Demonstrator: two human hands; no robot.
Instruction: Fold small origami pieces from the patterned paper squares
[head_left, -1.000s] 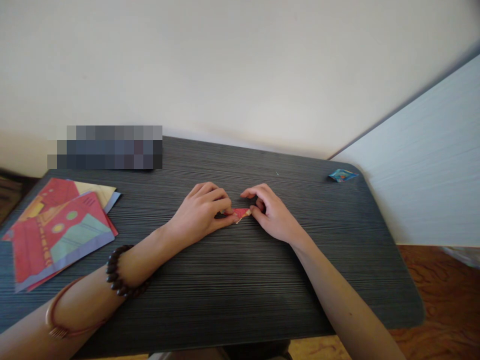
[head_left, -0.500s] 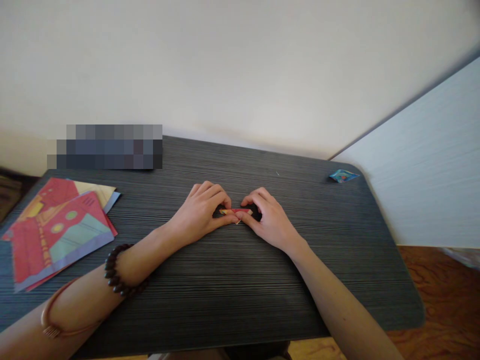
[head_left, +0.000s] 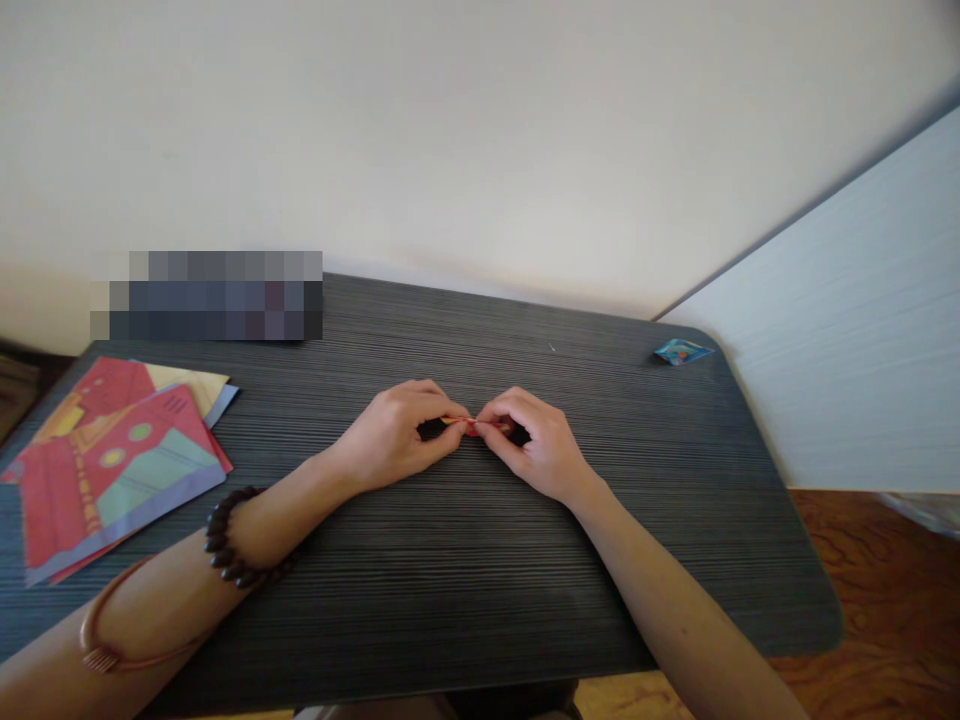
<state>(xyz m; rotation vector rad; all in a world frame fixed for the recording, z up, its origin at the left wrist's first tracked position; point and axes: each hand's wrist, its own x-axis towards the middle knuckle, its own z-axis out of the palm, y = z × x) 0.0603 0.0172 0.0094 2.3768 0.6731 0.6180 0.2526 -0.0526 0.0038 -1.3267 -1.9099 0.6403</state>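
Note:
A small folded piece of red and yellow paper (head_left: 472, 428) sits between my two hands over the middle of the dark table. My left hand (head_left: 405, 430) pinches its left part between thumb and fingers. On the other side, my right hand (head_left: 531, 440) pinches the right part the same way. The fingertips of both hands nearly meet and cover most of the paper, so its full shape is hidden.
Several printed paper sheets (head_left: 124, 450) lie overlapping at the table's left. A small folded blue paper piece (head_left: 681, 352) rests near the far right corner. A pixelated area (head_left: 217, 297) covers something at the back left. The dark table (head_left: 420, 600) meets a wall behind.
Both hands' fingertips have closed tighter on the folded paper and come closer together, hiding more of it. The sheets and the blue piece have stayed in place.

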